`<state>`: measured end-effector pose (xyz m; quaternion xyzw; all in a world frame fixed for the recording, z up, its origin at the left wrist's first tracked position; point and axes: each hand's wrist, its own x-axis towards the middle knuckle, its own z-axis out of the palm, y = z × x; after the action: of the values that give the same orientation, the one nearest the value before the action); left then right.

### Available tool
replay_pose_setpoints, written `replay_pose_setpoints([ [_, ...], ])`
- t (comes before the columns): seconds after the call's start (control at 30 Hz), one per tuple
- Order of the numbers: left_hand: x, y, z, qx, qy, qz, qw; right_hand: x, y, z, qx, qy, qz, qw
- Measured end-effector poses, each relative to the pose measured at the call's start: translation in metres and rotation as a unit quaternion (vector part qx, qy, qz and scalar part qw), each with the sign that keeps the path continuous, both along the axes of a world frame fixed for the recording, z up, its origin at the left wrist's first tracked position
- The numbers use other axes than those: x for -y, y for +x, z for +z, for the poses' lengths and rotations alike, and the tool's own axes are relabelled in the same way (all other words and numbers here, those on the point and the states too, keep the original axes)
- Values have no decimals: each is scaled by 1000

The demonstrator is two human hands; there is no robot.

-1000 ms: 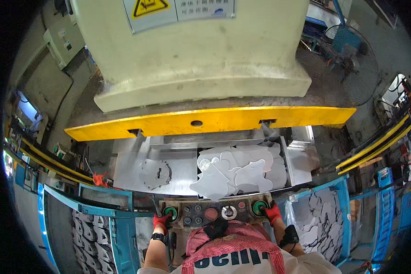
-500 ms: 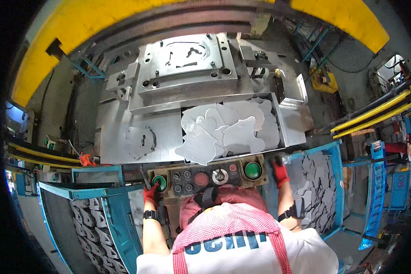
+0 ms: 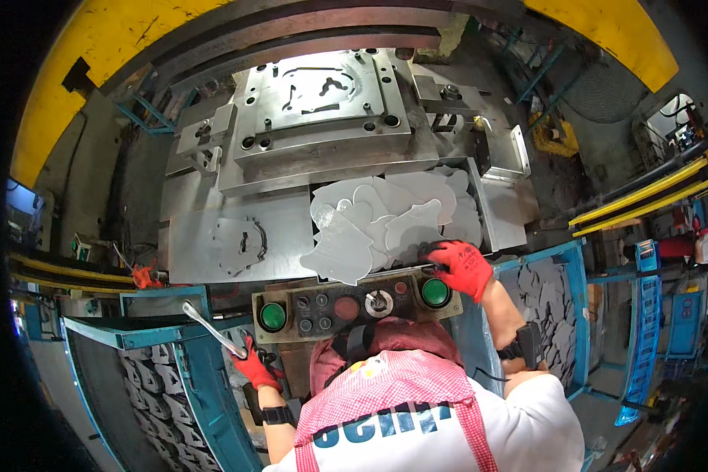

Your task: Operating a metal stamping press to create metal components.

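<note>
My left hand [image 3: 253,368], in a red glove with dark fingertips, is closed round a slim silvery metal rod [image 3: 212,327] with a rounded end, left of the control panel. My right hand [image 3: 462,267], gloved the same way, reaches over the right green button [image 3: 435,293]. Its fingers are apart, with the dark tips at the front edge of a pile of flat grey metal blanks [image 3: 414,228]; I see nothing held in it. The control panel [image 3: 322,337] carries another green button [image 3: 273,317] at its left, a red button [image 3: 347,307] and several knobs.
Behind the blanks stands a steel die [image 3: 315,149] under the press's dark beam and yellow frame [image 3: 145,35]. Blue-framed bins [image 3: 126,334] of metal pieces flank me on both sides. Yellow rails [image 3: 645,197] run at the right, where another person [image 3: 704,245] is partly visible.
My left hand has drawn back from the left green button, down and leftward with the rod. My right hand has moved up and left from beside the panel to the blanks' edge.
</note>
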<state>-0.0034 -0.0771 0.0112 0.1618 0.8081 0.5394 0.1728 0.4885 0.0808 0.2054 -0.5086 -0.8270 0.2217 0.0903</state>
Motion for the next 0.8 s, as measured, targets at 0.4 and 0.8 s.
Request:
replay_pose_setpoints([
  [0.4,-119,123,141,-67,137,-322,934,-9,43,-14,-508,-34,-291,810],
  [0.8,-344,181,245,52,-1,-558,828,-29,20,-72,-290,86,-448,841],
])
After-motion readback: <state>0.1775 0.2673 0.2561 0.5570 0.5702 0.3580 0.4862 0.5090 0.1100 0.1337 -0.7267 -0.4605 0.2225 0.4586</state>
